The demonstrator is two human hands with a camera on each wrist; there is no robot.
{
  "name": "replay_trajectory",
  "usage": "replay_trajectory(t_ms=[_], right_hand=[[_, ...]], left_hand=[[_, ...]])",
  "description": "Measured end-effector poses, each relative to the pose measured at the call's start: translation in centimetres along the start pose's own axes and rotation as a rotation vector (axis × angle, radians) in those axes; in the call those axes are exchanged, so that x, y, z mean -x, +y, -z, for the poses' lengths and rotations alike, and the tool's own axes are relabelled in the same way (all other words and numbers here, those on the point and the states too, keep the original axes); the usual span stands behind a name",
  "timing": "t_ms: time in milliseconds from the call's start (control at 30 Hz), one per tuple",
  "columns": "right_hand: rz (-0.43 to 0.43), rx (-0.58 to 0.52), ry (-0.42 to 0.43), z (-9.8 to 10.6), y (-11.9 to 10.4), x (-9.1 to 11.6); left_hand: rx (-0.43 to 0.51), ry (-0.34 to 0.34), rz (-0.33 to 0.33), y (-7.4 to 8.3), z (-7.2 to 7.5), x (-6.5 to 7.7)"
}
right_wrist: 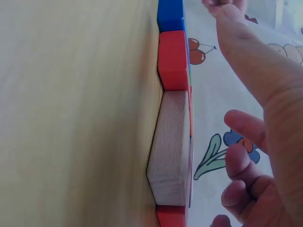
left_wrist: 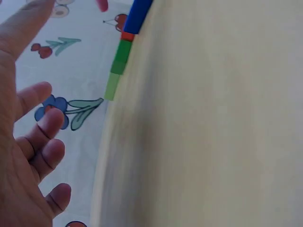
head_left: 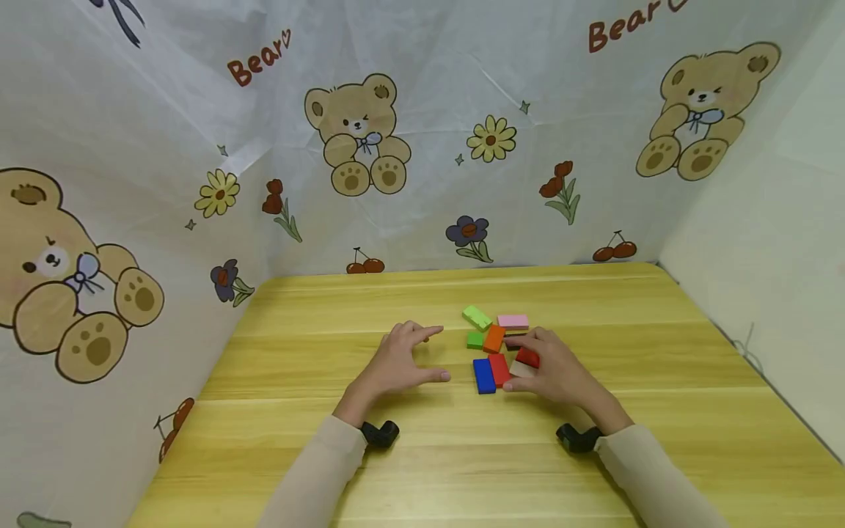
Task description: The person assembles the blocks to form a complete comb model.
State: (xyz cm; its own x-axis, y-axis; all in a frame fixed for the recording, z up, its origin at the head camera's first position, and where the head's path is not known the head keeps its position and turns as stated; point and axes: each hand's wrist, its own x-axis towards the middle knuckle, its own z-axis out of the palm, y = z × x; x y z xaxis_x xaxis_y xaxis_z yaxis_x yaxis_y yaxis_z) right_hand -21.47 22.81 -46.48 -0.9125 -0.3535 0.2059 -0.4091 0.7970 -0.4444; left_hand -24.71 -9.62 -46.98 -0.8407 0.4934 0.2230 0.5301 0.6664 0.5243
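Several small coloured blocks lie flat in a loose cluster on the table. A blue block (head_left: 484,376) touches a red block (head_left: 499,371) at the front. Behind them are an orange block (head_left: 494,339), a green block (head_left: 475,340), a light green block (head_left: 477,317) and a pink block (head_left: 513,322). My right hand (head_left: 557,367) hovers over the cluster's right side, fingers spread, partly hiding a plain wooden block (right_wrist: 170,146), a second red block (head_left: 528,356) and a dark block. Left of the cluster, my left hand (head_left: 399,359) holds nothing, its thumb and fingers apart.
The wooden table (head_left: 422,469) ends at a cloth (head_left: 422,220) printed with bears and flowers. A white wall (head_left: 759,220) stands on the right. Black wrist cameras sit at both cuffs, and a thin cable (head_left: 749,353) lies by the right edge.
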Motion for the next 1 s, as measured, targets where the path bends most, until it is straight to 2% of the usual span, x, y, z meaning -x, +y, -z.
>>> replay_trajectory(t_ms=[100, 300, 433, 533, 767, 1000], right_hand=[[-0.023, -0.053, -0.022, -0.2, 0.2, -0.2], [-0.075, -0.084, -0.042, -0.5, 0.6, -0.7], [-0.084, -0.112, -0.054, -0.5, 0.7, -1.0], [-0.077, -0.122, -0.058, -0.7, 0.7, -1.0], [-0.053, -0.122, -0.071, -1.1, 0.8, -1.2], [-0.089, -0.125, -0.078, -1.3, 0.9, -0.9]], left_hand=[[0.108, -0.042, 0.048, -0.2, -0.7, -0.2], [0.211, -0.069, 0.05, 0.3, -1.8, -0.7], [0.3, -0.077, 0.078, 1.0, -2.7, -1.0], [0.33, -0.067, 0.104, 1.7, -3.4, -1.1], [0.238, -0.044, 0.189, 3.1, -5.2, -1.2], [0.187, -0.031, 0.197, 3.7, -6.2, -1.2]])
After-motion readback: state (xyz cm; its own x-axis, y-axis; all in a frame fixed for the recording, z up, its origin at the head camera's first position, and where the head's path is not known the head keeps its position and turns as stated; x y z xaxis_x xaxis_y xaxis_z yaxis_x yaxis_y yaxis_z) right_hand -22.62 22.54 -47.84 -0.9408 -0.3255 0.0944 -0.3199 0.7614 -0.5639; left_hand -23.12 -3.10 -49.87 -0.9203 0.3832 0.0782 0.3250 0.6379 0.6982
